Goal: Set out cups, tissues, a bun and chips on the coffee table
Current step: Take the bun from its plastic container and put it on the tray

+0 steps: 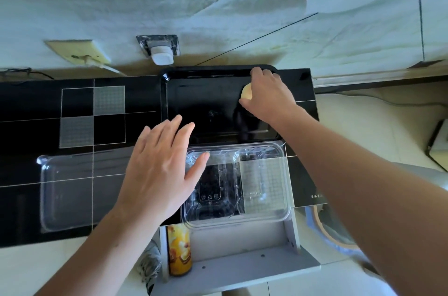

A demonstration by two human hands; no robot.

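My right hand is closed around a pale yellow bun, held low over the right part of a glossy black tray on the black glass coffee table. My left hand hovers open, fingers spread, over the tray's near edge and the left end of an open clear plastic clamshell box. A yellow chips can stands on the lower shelf under the table's near edge. No cups or tissues are in view.
A clear plastic lid lies on the table at the left. The grey shelf juts out below the table. A white plug sits in a wall socket behind the tray, and pale floor tiles surround the table.
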